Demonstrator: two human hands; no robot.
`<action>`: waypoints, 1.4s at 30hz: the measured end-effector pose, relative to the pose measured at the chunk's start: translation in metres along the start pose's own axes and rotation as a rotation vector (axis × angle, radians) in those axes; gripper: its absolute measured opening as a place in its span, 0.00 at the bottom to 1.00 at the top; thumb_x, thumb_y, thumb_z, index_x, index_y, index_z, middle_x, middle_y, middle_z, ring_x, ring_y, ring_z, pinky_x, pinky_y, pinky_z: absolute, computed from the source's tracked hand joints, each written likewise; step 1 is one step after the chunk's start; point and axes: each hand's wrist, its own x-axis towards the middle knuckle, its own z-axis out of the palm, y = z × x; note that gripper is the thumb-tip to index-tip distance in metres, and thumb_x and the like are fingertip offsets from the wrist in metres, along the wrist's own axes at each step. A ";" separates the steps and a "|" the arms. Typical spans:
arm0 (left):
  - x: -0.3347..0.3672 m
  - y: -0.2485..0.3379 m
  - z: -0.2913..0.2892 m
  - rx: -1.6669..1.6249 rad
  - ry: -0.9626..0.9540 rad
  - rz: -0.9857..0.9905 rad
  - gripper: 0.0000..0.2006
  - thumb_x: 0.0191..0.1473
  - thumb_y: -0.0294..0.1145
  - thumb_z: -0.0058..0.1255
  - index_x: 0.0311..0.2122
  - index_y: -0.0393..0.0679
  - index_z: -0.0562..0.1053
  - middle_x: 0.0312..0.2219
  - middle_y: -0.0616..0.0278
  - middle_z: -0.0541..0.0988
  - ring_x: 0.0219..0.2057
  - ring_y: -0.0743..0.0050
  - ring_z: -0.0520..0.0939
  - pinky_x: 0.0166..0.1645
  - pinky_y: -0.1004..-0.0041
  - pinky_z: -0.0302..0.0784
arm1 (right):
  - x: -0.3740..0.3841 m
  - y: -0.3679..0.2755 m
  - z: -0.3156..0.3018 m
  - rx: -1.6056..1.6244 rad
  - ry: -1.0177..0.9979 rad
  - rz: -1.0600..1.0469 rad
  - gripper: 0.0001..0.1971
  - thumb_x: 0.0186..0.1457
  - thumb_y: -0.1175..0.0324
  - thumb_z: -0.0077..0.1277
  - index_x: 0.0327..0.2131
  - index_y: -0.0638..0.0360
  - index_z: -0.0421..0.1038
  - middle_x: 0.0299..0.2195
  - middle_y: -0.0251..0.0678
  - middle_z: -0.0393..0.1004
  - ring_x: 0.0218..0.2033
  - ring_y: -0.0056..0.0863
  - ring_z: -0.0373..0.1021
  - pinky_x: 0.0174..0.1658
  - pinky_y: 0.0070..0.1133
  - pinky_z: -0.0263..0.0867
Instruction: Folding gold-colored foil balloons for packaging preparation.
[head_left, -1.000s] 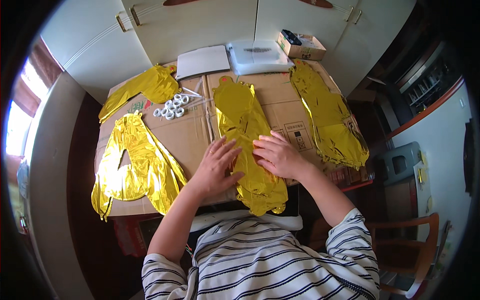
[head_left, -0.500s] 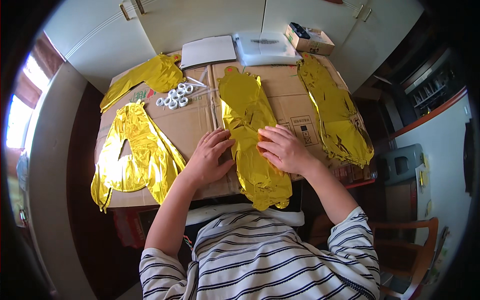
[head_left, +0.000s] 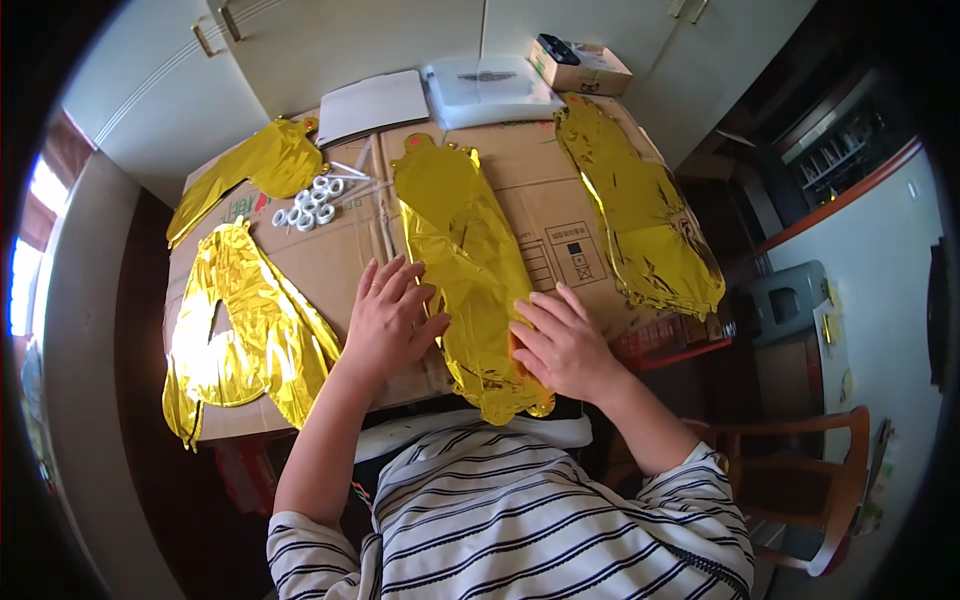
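A flat, uninflated gold foil balloon (head_left: pixel 465 255) lies lengthwise in front of me, its near end reaching the cardboard's front edge. My left hand (head_left: pixel 385 325) rests at its left edge, fingers apart and thumb on or close to the foil. On the opposite edge, my right hand (head_left: pixel 565 340) lies with spread fingers, fingertips touching the foil toward its near end. Neither hand grips anything. To the left is a gold foil balloon shaped like an A (head_left: pixel 240 330). Another gold foil balloon (head_left: pixel 255 170) lies behind it, and one more (head_left: pixel 640 200) stretches along the right side.
Several small white rolls (head_left: pixel 310 205) and thin white sticks (head_left: pixel 350 170) sit on the cardboard (head_left: pixel 560 200). Along the back are a grey-white board (head_left: pixel 372 105), a clear plastic packet (head_left: pixel 490 92) and a small box (head_left: pixel 580 68). A wooden chair (head_left: pixel 840 440) stands at right.
My right hand has slid nearer to me along the balloon's right edge. My left hand stays beside the left edge. The whole view has shifted, moving the table leftward in the picture.
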 end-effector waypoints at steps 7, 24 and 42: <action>0.029 0.015 0.014 -0.151 -0.034 0.300 0.18 0.51 0.35 0.63 0.47 0.43 0.76 0.54 0.54 0.74 0.61 0.45 0.70 0.65 0.49 0.63 | -0.005 -0.007 0.007 -0.026 0.001 0.046 0.18 0.53 0.61 0.59 0.46 0.57 0.76 0.52 0.40 0.73 0.59 0.40 0.65 0.68 0.45 0.51; 0.026 0.007 0.029 -0.233 -0.108 0.284 0.22 0.49 0.34 0.63 0.51 0.42 0.77 0.55 0.49 0.74 0.61 0.42 0.70 0.66 0.51 0.63 | -0.022 0.034 0.001 0.144 0.209 0.150 0.15 0.54 0.69 0.59 0.46 0.55 0.78 0.50 0.38 0.74 0.51 0.39 0.71 0.61 0.40 0.61; 0.024 0.005 0.030 -0.234 -0.109 0.271 0.22 0.51 0.38 0.62 0.52 0.46 0.77 0.56 0.51 0.73 0.61 0.46 0.70 0.67 0.49 0.61 | 0.003 0.030 0.001 0.109 0.059 0.004 0.18 0.55 0.63 0.59 0.49 0.58 0.76 0.54 0.41 0.72 0.58 0.39 0.66 0.64 0.40 0.58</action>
